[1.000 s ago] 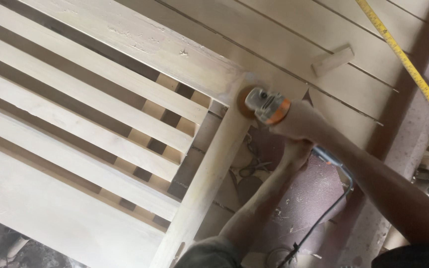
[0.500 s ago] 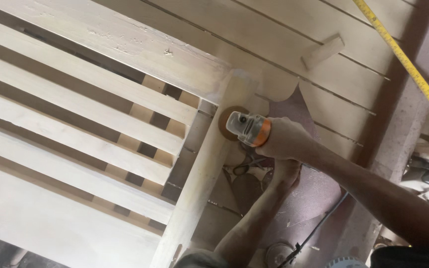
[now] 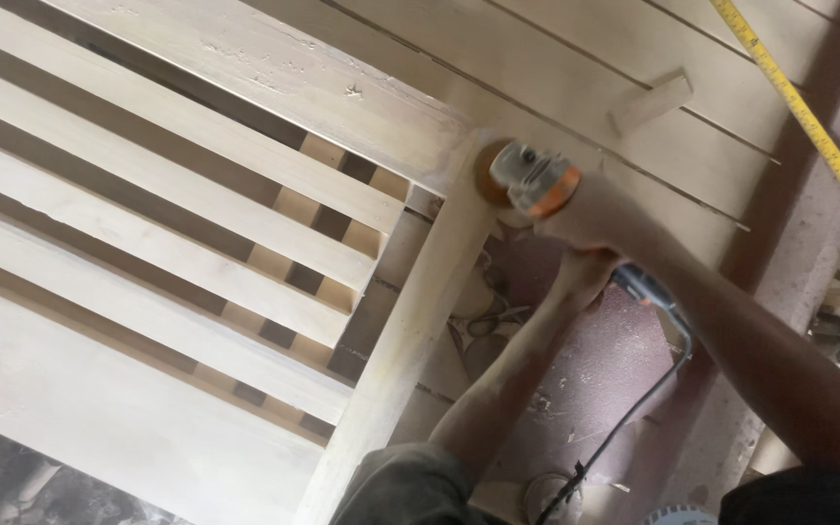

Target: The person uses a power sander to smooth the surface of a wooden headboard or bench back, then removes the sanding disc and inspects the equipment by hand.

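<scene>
Right hand (image 3: 590, 209) grip wrapped tight round angle grinder (image 3: 534, 182) body – sanding disc (image 3: 490, 173) pressed flat on corner joint of slatted wooden frame (image 3: 245, 224). Left hand (image 3: 585, 272) clasped on rear handle below, likely steadying. Power cord (image 3: 624, 428) trails down from grinder.

Obstacles: slats (image 3: 177, 185) left of the post (image 3: 410, 331), dark gaps between them narrow. Sander (image 3: 527, 180) and both forearms occupy the post's top and right side. Free room: planks beyond, bare except a small block (image 3: 650, 101) and tape measure (image 3: 809, 122); floor (image 3: 585, 379) right of the post, crossed by a cord (image 3: 624, 428).
</scene>
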